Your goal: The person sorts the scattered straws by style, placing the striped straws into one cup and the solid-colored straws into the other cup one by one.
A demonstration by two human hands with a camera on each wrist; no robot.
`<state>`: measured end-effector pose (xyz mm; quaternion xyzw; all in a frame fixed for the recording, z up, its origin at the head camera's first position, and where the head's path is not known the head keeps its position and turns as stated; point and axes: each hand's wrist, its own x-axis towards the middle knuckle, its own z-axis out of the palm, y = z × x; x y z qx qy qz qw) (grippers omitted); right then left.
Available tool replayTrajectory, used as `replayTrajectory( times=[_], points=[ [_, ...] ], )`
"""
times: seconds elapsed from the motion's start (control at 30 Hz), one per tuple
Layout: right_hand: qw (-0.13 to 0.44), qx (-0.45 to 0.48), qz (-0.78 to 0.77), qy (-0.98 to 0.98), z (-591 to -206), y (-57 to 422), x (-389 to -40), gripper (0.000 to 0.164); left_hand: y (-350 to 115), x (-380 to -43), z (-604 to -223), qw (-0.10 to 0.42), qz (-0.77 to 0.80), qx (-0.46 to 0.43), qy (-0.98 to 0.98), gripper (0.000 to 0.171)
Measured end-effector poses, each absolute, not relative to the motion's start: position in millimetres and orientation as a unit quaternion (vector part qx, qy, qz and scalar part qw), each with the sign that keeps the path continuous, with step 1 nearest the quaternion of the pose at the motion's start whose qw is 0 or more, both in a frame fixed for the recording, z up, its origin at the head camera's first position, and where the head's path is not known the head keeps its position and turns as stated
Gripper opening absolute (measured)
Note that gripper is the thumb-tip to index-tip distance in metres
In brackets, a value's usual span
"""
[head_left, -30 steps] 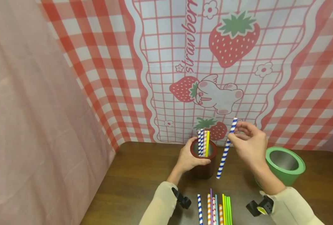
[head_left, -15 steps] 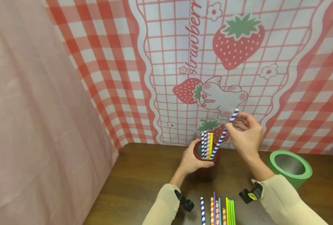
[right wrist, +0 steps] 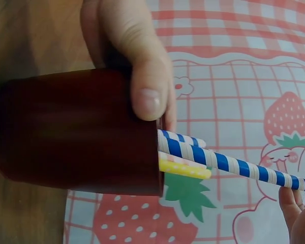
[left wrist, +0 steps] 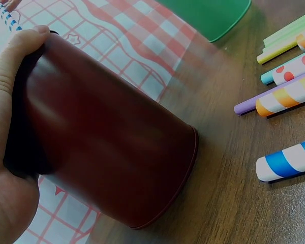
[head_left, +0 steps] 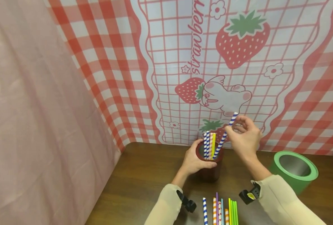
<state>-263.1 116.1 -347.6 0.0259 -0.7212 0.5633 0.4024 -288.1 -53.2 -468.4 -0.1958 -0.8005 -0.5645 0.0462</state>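
Observation:
My left hand grips the dark red cup round its rim, thumb across the near side. Several paper straws stand in the cup: blue-striped ones, a pink-striped one and a yellow one. With thumb and fingers my right hand pinches a blue-and-white striped straw near its upper end. That straw slants, its lower end inside the cup's mouth beside the yellow straw. In the right wrist view the left thumb lies over the cup's edge; the cup hides the straws' lower ends.
More straws lie in a row at the table's front: a blue-striped straw, orange-striped ones, a purple straw, a red-dotted one and green straws. A green cup stands at right. A strawberry-print cloth hangs behind the wooden table.
My right hand has moved left with the striped straw, bringing its lower end from beside the red cup into the cup's mouth. The left hand keeps its grip on the cup.

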Motion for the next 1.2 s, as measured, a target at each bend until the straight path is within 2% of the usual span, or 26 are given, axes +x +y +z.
replayTrajectory(
  times=[0.37,0.83,1.2],
  points=[
    [0.395,0.035,0.530,-0.750,-372,114,-268,0.023,-53,-288,-469,0.049,-0.561,-0.192,-0.803,0.095],
    [0.346,0.041,0.520,-0.780,-397,111,-273,0.023,-55,-288,-468,0.039,-0.570,-0.198,-0.796,0.096],
    [0.310,0.002,0.475,-0.823,-410,112,-270,0.022,-55,-288,-468,0.037,-0.572,-0.199,-0.795,0.096]
  ],
)
